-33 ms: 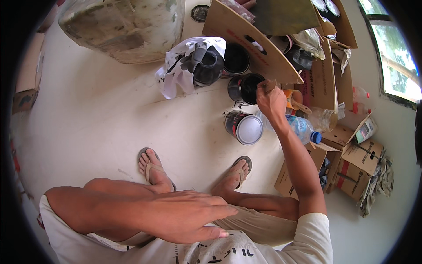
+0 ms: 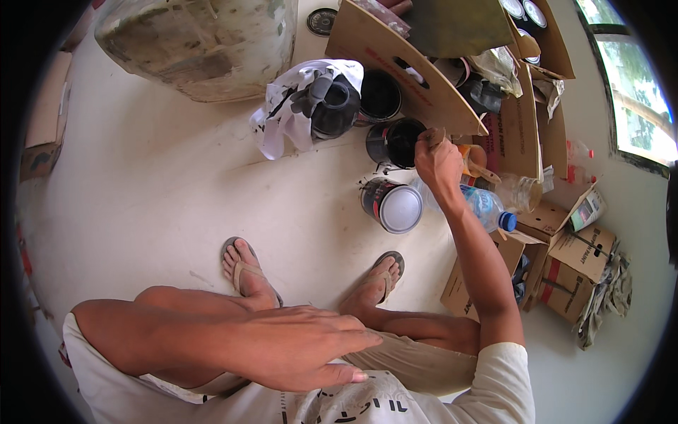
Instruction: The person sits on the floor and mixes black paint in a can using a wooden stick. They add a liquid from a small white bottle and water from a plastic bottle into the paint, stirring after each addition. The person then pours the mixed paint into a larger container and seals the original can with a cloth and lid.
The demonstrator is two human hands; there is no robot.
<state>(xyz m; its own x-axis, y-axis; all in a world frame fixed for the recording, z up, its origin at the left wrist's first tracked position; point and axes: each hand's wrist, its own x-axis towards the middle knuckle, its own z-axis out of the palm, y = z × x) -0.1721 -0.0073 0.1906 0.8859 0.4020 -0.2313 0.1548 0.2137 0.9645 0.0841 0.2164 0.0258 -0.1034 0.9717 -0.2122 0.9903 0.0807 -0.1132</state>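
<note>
My right hand (image 2: 439, 164) reaches out to the edge of an open can of black paint (image 2: 402, 143). Its fingers are pinched around a small brown flat piece (image 2: 436, 136), whose kind I cannot make out. Across my lap lies my left hand (image 2: 311, 346), fingers stretched out and holding nothing. Nearer to me than the open can, a dark can with a grey-white lid (image 2: 400, 208) leans over. Beyond it are another open dark can (image 2: 379, 97) and a black-stained container (image 2: 335, 109) partly wrapped in white cloth (image 2: 277, 127).
A clear bottle with a blue cap (image 2: 487, 207) lies beside my right forearm. Right of my hand are an orange container (image 2: 467, 157) and a clear jar (image 2: 519, 192). Cardboard boxes (image 2: 409, 63) stand beyond and right. A large stained container (image 2: 198, 46) stands far left; a round dark lid (image 2: 322, 22) lies nearby.
My right hand has shifted very slightly to the right, away from the open can, still pinching the brown piece. My left hand has not moved.
</note>
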